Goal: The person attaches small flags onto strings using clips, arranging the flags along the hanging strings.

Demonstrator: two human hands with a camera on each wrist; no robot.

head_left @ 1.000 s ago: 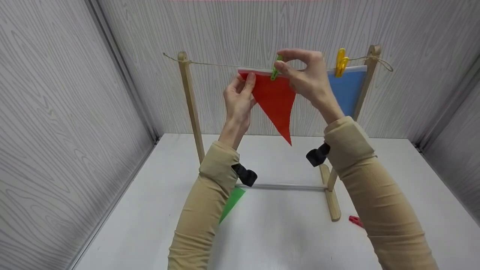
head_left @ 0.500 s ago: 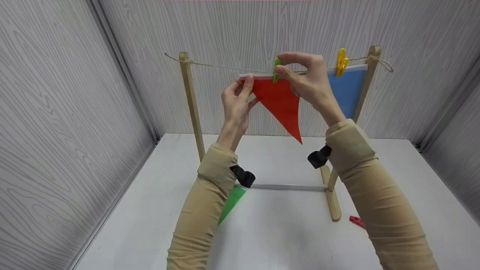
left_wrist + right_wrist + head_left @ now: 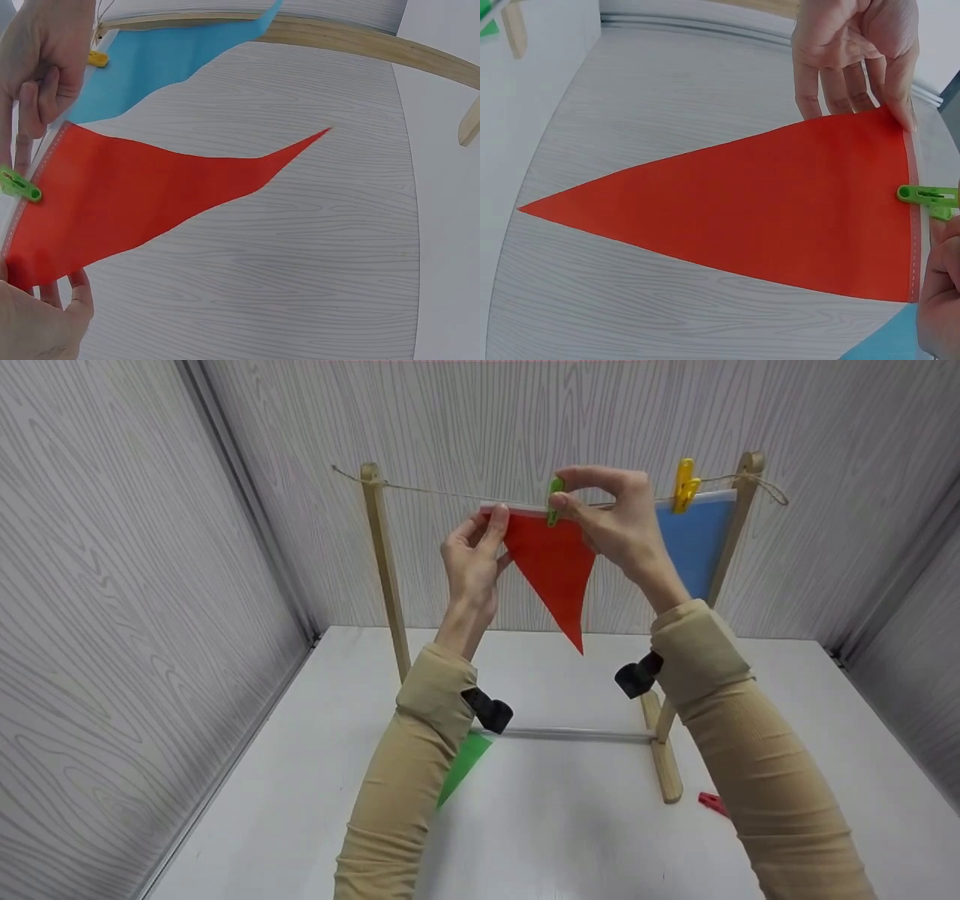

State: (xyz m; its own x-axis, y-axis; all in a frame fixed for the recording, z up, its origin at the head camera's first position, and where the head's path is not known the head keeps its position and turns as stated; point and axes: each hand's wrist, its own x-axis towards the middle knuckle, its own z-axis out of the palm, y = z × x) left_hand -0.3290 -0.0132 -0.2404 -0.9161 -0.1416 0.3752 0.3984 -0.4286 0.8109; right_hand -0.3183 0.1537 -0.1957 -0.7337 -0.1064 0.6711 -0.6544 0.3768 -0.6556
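Note:
A red triangular pennant (image 3: 553,566) with a white top edge hangs point down at the string (image 3: 439,493). My left hand (image 3: 472,562) pinches its upper left corner between thumb and fingers. In my right hand (image 3: 622,521), thumb and forefinger pinch a green clothespin (image 3: 555,501), whose tip lies over the middle of the pennant's top edge. The left wrist view also shows the green clothespin (image 3: 21,184) across the white edge of the red pennant (image 3: 142,195). Whether the clothespin also grips the string is hard to tell.
A yellow clothespin (image 3: 685,487) holds a blue pennant (image 3: 694,540) near the right wooden post (image 3: 739,521). The left post (image 3: 386,577) carries the string's other end. On the white table lie a green pennant (image 3: 463,765), partly behind my left sleeve, and a red clothespin (image 3: 712,802).
The red pennant's top edge dipped, then rose slightly, and its tip swung right and back left. The green clothespin shifted slightly down. Both hands keep their holds.

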